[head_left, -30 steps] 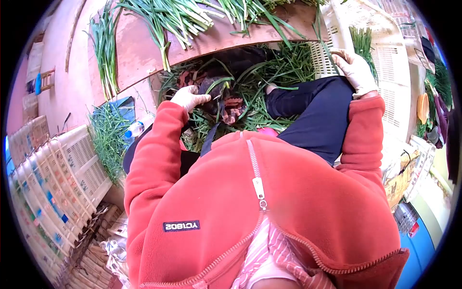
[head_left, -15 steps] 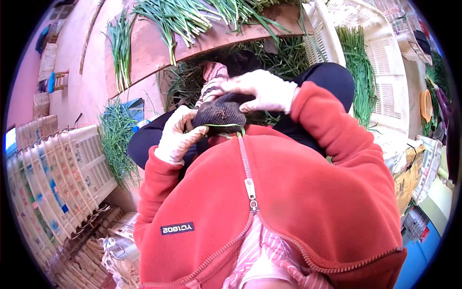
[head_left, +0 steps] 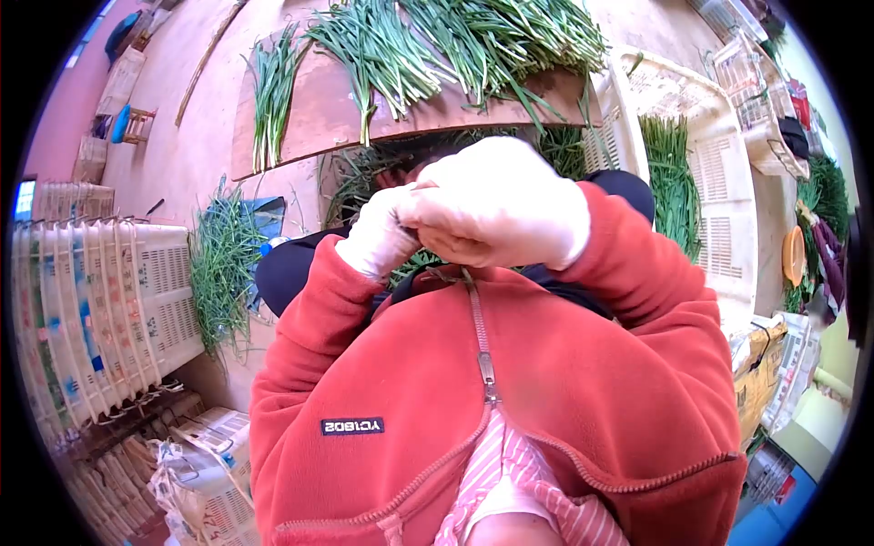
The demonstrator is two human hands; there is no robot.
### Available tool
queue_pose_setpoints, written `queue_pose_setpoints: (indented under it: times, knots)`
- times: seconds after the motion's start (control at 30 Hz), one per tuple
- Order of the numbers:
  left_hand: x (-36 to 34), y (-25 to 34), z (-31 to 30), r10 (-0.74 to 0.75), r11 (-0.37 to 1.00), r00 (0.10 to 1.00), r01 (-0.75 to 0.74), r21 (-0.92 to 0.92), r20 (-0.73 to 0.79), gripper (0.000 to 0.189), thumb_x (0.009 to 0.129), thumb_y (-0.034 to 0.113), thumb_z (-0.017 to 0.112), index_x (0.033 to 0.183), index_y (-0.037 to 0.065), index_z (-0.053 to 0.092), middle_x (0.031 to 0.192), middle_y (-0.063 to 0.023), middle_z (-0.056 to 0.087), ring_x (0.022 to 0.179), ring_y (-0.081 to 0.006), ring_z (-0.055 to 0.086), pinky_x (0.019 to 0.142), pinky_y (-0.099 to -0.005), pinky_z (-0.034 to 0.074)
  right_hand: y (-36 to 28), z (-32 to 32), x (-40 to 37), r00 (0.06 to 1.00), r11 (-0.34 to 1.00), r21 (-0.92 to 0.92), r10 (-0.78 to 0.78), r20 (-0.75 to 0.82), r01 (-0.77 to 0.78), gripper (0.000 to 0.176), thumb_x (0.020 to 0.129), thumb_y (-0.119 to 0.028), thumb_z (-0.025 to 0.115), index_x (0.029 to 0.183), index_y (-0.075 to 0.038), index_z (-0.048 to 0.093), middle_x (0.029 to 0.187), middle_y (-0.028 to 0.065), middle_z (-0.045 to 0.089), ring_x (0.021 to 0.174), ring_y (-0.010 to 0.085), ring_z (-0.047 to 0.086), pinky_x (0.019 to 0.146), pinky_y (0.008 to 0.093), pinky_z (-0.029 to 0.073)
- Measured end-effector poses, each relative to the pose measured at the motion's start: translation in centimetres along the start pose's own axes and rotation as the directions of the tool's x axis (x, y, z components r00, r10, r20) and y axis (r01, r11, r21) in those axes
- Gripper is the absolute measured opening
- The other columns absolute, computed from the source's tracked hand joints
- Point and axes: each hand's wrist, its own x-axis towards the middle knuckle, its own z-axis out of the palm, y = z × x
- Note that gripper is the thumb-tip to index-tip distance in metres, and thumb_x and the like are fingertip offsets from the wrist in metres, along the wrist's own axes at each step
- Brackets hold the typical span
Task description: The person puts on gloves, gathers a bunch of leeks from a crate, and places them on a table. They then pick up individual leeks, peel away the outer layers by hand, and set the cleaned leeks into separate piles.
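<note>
Both my hands wear whitish gloves and meet in front of my chest, above my lap. My left hand [head_left: 381, 232] has its fingers bent in against the other hand, and most of its fingertips are hidden. Over it lies my right hand [head_left: 510, 200], its fingers curled and pressed together, the back of the glove overexposed. Whatever is between them, if anything, cannot be made out. Just beyond stands a brown board [head_left: 319, 109] bearing bunches of long green leafy stalks [head_left: 391, 68]. Loose green leaves [head_left: 350, 177] lie below the board's near edge.
At right, a white plastic crate [head_left: 719, 191] holds upright green stalks [head_left: 669, 177]. A heap of thin green leaves [head_left: 218, 264] lies on the floor at left, beside white crates [head_left: 168, 291]. An orange basin [head_left: 794, 255] is at far right.
Half a second ago my hands were apart on a dark ribbed shoe-like thing with a green strip across it. Now they are together, and that thing is out of sight. The view has shifted slightly.
</note>
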Motion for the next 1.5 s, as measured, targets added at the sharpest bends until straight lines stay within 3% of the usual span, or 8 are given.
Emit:
queue_pose_setpoints:
  times: [0.23,0.37,0.53,0.77,0.87,0.97,1.23,1.5]
  knots:
    - [5.5,10.2,-2.1,-0.113,0.993,0.81,0.079,-0.084,-0.575,0.01,0.086,0.004,0.059,0.091,-0.004,0.061,0.077,-0.0054,0.065,0.065,-0.0098,0.059,0.06,-0.0251,0.05,-0.3,-6.7,0.4,0.914,0.972,-0.148,0.11,-0.39,-0.18,0.024,0.085,-0.009,0.061,0.107,0.003,0.059,0.103,0.0147,0.066,0.092,0.0266,0.064,0.086,0.033,0.048]
    - [6.7,8.7,-1.3,-0.567,0.352,0.821,0.167,-0.921,-0.067,0.023,0.089,0.02,0.054,0.105,0.004,0.057,0.092,-0.0075,0.063,0.081,-0.0129,0.063,0.066,-0.0269,0.053,1.7,0.8,-2.3,0.905,0.932,0.239,0.333,-0.265,-0.273,0.067,0.074,-0.026,0.075,0.131,-0.009,0.044,0.131,0.015,0.045,0.119,0.0313,0.044,0.1,0.0402,0.034]
    - [6.5,7.2,-0.4,-0.31,0.425,0.946,0.229,-0.876,0.096,0.044,0.083,0.023,0.061,0.12,0.005,0.048,0.108,-0.0016,0.055,0.097,-0.0097,0.051,0.081,-0.0228,0.041,5.3,6.6,-7.2,0.733,0.814,0.516,0.52,-0.439,-0.268,0.072,0.079,-0.01,0.07,0.14,-0.016,0.032,0.142,0.0183,0.034,0.127,0.0322,0.038,0.104,0.0406,0.031]
    - [11.4,4.5,-8.7,-0.683,0.604,0.634,0.769,-0.21,0.362,0.042,0.091,0.028,0.059,0.124,0.005,0.051,0.121,-0.0089,0.055,0.106,-0.012,0.051,0.089,-0.029,0.044,8.6,2.7,-5.9,0.477,0.542,0.738,0.812,-0.336,-0.403,0.057,0.085,0.003,0.057,0.137,-0.006,0.037,0.134,0.0071,0.046,0.118,0.0164,0.048,0.1,0.0303,0.038]
    - [15.2,-9.9,-11.5,-0.212,0.965,0.97,0.227,0.129,-0.122,0.038,0.089,0.021,0.059,0.124,0.007,0.052,0.127,-0.0123,0.052,0.118,-0.0212,0.048,0.099,-0.0345,0.039,12.8,2.2,-5.0,0.581,0.728,0.39,0.686,-0.439,-0.565,0.054,0.08,0.005,0.058,0.132,-0.005,0.046,0.124,0.008,0.055,0.112,0.016,0.054,0.096,0.0279,0.041]
    - [17.7,-16.0,-11.9,0.013,0.476,1.0,-0.03,0.879,0.027,0.055,0.087,0.018,0.057,0.138,0.013,0.037,0.145,-0.0093,0.033,0.135,-0.0292,0.027,0.111,-0.0401,0.02,16.4,3.4,1.0,0.805,0.854,-0.066,0.457,-0.379,-0.516,0.063,0.072,0.009,0.058,0.128,-0.019,0.052,0.122,0.0105,0.057,0.106,0.0243,0.058,0.092,0.0304,0.046]
    - [16.6,-22.0,-11.5,-0.042,0.469,0.991,-0.091,0.878,0.126,0.049,0.094,0.028,0.041,0.142,0.033,0.029,0.149,-0.0025,0.027,0.138,-0.0301,0.02,0.113,-0.0465,0.011,17.9,9.3,-2.5,0.686,0.717,-0.554,0.653,0.321,-0.423,0.05,0.078,-0.001,0.046,0.125,-0.017,0.049,0.136,0.0116,0.043,0.078,0.027,0.062,0.063,0.0377,0.052]
    - [16.8,-22.3,-11.3,-0.034,0.469,0.991,-0.099,0.877,0.13,0.052,0.092,0.026,0.04,0.142,0.032,0.029,0.149,-0.0022,0.026,0.137,-0.0317,0.022,0.112,-0.0486,0.013,18.3,5.4,1.4,0.813,0.787,-0.214,0.535,-0.23,-0.578,0.047,0.073,0.013,0.052,0.11,-0.014,0.064,0.112,0.011,0.062,0.106,0.0258,0.059,0.09,0.0299,0.047]
